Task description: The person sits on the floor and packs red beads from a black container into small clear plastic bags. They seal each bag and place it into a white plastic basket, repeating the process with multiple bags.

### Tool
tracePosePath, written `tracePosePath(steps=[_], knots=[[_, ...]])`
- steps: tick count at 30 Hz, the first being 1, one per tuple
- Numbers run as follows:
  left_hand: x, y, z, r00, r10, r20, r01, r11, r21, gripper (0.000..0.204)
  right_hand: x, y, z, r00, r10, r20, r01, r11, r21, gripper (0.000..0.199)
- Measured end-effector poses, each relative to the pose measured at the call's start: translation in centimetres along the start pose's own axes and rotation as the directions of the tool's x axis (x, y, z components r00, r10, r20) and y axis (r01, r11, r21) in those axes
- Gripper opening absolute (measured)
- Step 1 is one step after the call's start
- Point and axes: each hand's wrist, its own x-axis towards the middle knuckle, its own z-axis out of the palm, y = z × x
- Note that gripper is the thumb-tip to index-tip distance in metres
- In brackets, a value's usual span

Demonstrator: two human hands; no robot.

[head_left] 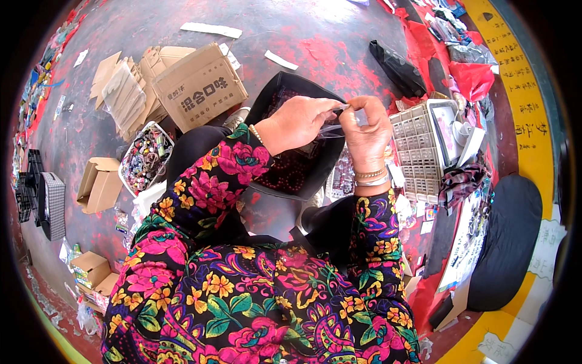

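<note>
One floral top (254,303); two hands (296,123) (368,136) pinch clear plastic (330,131).

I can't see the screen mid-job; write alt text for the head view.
The left hand and right hand pinch a thin piece of clear plastic between them, above a black bin holding dark red bead-like pieces. Brown cardboard lies to the left, and a pale lattice crate is to the right.

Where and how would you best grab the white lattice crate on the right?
I'd grip the lattice wall of the white crate, coming from the person's side, on its left: the openings look usable for fingers and that face is mostly exposed, whereas plaid cloth crowds the right.
</note>
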Motion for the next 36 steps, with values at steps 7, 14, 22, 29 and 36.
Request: tracePosePath(steps=[7,14,22,29,36], knots=[[0.2,-0.5,-0.6,0.987,-0.149,0.056,0.159,0.894,-0.418,0.022,1.0,4.9,-3.2,0.862,0.503,-0.070,-0.325,0.654,0.683,0.008],[0.3,0.0,-1.8,0.911,-0.377,0.167,0.378,0.603,-0.703,0.027,0.0,11.4,-9.2,0.701,0.709,-0.076,-0.344,0.430,0.835,0.002],[0.5,0.3,-2.4,0.920,-0.369,0.133,0.359,0.655,-0.664,0.028,-5.7,18.3,-17.7,0.389,0.849,-0.357,-0.709,0.524,0.472,0.008],[1.2,0.5,-1.7,0.919,-0.368,0.144,0.369,0.668,-0.647,0.033,-14.4,26.9,-25.4,0.219,0.877,-0.427,-0.843,0.391,0.370,0.021],[0.9,-0.5,-2.1,0.907,-0.397,0.140,0.390,0.666,-0.637,0.029,-16.2,28.6,-26.5,0.386,0.753,-0.533,-0.880,0.128,-0.457,0.028]])
